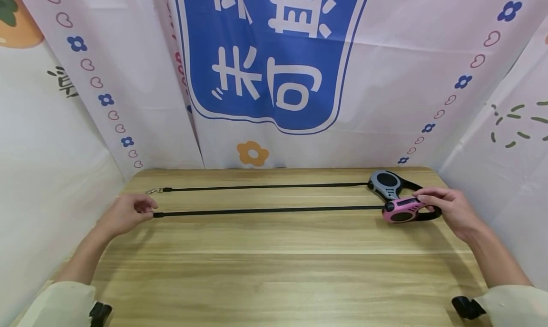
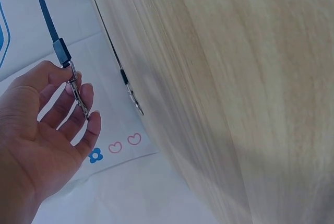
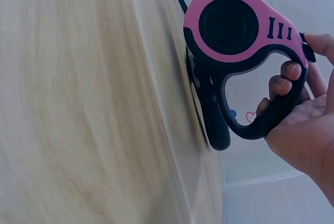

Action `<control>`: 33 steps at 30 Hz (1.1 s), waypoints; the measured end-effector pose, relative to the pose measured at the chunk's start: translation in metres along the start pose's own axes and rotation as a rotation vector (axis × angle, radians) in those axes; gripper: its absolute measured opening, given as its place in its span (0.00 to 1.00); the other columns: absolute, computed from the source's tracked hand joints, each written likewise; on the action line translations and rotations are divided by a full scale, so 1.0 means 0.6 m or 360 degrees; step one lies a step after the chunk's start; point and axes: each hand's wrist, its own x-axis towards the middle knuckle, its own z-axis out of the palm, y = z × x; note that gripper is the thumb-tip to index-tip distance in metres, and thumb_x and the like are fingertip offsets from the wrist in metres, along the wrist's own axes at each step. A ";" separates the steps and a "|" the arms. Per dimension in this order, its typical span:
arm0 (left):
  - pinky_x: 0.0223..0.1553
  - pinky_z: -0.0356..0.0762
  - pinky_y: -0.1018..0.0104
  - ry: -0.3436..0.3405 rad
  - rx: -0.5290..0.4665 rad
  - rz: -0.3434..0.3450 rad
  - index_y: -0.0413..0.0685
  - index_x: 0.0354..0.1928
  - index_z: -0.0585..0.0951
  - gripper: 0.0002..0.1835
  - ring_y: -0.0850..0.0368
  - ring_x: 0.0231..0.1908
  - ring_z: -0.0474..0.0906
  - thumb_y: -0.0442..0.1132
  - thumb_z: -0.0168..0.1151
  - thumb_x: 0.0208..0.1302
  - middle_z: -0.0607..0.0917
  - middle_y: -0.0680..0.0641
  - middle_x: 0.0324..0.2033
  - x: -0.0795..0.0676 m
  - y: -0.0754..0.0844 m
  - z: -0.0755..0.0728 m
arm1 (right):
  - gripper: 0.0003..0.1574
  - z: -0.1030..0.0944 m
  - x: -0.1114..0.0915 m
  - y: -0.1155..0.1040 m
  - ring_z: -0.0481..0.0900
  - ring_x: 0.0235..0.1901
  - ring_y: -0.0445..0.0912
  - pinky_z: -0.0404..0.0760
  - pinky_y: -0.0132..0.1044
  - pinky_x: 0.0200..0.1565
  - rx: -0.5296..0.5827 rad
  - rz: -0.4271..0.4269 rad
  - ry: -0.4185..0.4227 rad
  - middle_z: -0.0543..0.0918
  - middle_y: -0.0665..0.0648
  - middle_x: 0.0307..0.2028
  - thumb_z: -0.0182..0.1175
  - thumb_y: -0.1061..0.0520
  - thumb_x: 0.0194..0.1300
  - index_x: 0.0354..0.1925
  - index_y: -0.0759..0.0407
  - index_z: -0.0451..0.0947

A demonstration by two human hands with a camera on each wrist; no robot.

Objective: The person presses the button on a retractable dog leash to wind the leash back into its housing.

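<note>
My right hand point(image 1: 455, 210) grips the black handle of a pink retractable dog leash point(image 3: 228, 28), fingers curled through its loop and thumb by the button. From its casing a black strap point(image 1: 265, 210) runs taut to the left across the head view. At the strap's far end my left hand point(image 2: 52, 114) pinches the metal snap hook point(image 2: 78, 96) between thumb and fingers. Behind it, a grey-blue retractable leash point(image 1: 385, 184) lies on the table, its own strap point(image 1: 265, 187) stretched out leftward and ending in a metal hook point(image 1: 154, 191).
The wooden table point(image 1: 265, 279) meets a white printed cloth backdrop point(image 1: 406, 80) at its rear edge, with cloth walls point(image 1: 47, 165) at both sides. The grey-blue leash sits right behind the pink one and is partly overlapped by it in the head view.
</note>
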 end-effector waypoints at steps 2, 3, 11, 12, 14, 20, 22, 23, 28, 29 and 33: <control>0.32 0.77 0.70 -0.0001 -0.0005 0.0006 0.35 0.40 0.86 0.07 0.65 0.30 0.75 0.25 0.70 0.58 0.84 0.50 0.30 0.001 0.000 0.000 | 0.22 0.002 0.000 0.000 0.76 0.33 0.37 0.76 0.28 0.34 -0.0014 -0.0010 -0.0006 0.87 0.45 0.35 0.53 0.73 0.75 0.40 0.55 0.91; 0.32 0.77 0.70 -0.0003 -0.0010 0.0008 0.35 0.40 0.86 0.07 0.65 0.30 0.75 0.25 0.70 0.59 0.84 0.50 0.30 0.001 0.001 0.001 | 0.22 0.003 0.000 0.001 0.76 0.33 0.37 0.76 0.28 0.34 -0.0020 -0.0016 -0.0010 0.87 0.45 0.35 0.53 0.72 0.75 0.40 0.55 0.91; 0.31 0.76 0.70 0.0000 -0.0059 0.0051 0.32 0.39 0.85 0.07 0.67 0.30 0.74 0.23 0.69 0.58 0.83 0.50 0.29 0.002 0.002 0.004 | 0.23 0.006 0.001 0.004 0.77 0.35 0.36 0.76 0.28 0.35 -0.0022 -0.0070 -0.0060 0.89 0.44 0.38 0.51 0.73 0.75 0.42 0.57 0.91; 0.31 0.76 0.70 -0.0003 -0.0068 0.0054 0.32 0.39 0.85 0.07 0.67 0.30 0.73 0.23 0.68 0.58 0.83 0.50 0.29 0.002 0.002 0.004 | 0.23 0.007 0.001 0.004 0.77 0.36 0.36 0.76 0.27 0.35 -0.0023 -0.0077 -0.0068 0.89 0.44 0.39 0.51 0.73 0.75 0.42 0.57 0.91; 0.31 0.76 0.70 0.0002 -0.0074 0.0061 0.32 0.39 0.85 0.07 0.67 0.30 0.74 0.23 0.68 0.58 0.83 0.50 0.29 0.002 0.003 0.006 | 0.23 0.008 0.001 0.005 0.77 0.37 0.36 0.77 0.27 0.35 -0.0028 -0.0088 -0.0086 0.89 0.44 0.40 0.50 0.74 0.75 0.43 0.58 0.91; 0.31 0.76 0.71 -0.0002 -0.0094 0.0078 0.31 0.39 0.85 0.08 0.68 0.30 0.73 0.22 0.68 0.57 0.83 0.49 0.30 0.003 0.005 0.006 | 0.22 0.011 0.003 0.004 0.78 0.39 0.35 0.77 0.27 0.37 -0.0110 -0.0090 -0.0101 0.89 0.43 0.42 0.52 0.74 0.74 0.44 0.59 0.90; 0.31 0.76 0.71 0.0000 -0.0099 0.0084 0.31 0.39 0.85 0.08 0.68 0.30 0.73 0.22 0.68 0.57 0.83 0.49 0.30 0.003 0.007 0.006 | 0.21 0.012 0.003 0.003 0.78 0.39 0.36 0.77 0.28 0.37 -0.0152 -0.0084 -0.0097 0.89 0.42 0.42 0.53 0.74 0.74 0.44 0.58 0.90; 0.31 0.76 0.71 0.0002 -0.0100 0.0088 0.31 0.39 0.85 0.08 0.68 0.30 0.73 0.22 0.68 0.57 0.83 0.49 0.30 0.004 0.008 0.006 | 0.21 0.012 0.004 0.003 0.78 0.39 0.36 0.76 0.28 0.37 -0.0170 -0.0081 -0.0096 0.89 0.42 0.42 0.53 0.74 0.74 0.43 0.58 0.90; 0.31 0.76 0.71 -0.0001 -0.0110 0.0104 0.31 0.39 0.85 0.08 0.68 0.30 0.74 0.22 0.67 0.57 0.83 0.49 0.29 0.004 0.013 0.005 | 0.20 0.014 0.004 0.003 0.78 0.40 0.35 0.76 0.28 0.38 -0.0226 -0.0067 -0.0112 0.88 0.41 0.43 0.54 0.73 0.73 0.44 0.58 0.90; 0.31 0.76 0.71 -0.0003 -0.0109 0.0105 0.31 0.39 0.84 0.07 0.68 0.30 0.74 0.22 0.67 0.57 0.83 0.49 0.29 0.005 0.013 0.005 | 0.20 0.014 0.004 0.003 0.78 0.40 0.35 0.76 0.28 0.38 -0.0236 -0.0067 -0.0116 0.88 0.41 0.43 0.53 0.73 0.73 0.44 0.58 0.90; 0.31 0.76 0.71 0.0000 -0.0109 0.0109 0.31 0.39 0.85 0.07 0.68 0.30 0.74 0.22 0.67 0.57 0.83 0.49 0.29 0.005 0.017 0.004 | 0.20 0.017 0.005 0.003 0.77 0.37 0.37 0.75 0.29 0.38 -0.0281 -0.0068 -0.0119 0.87 0.40 0.42 0.54 0.72 0.74 0.43 0.57 0.90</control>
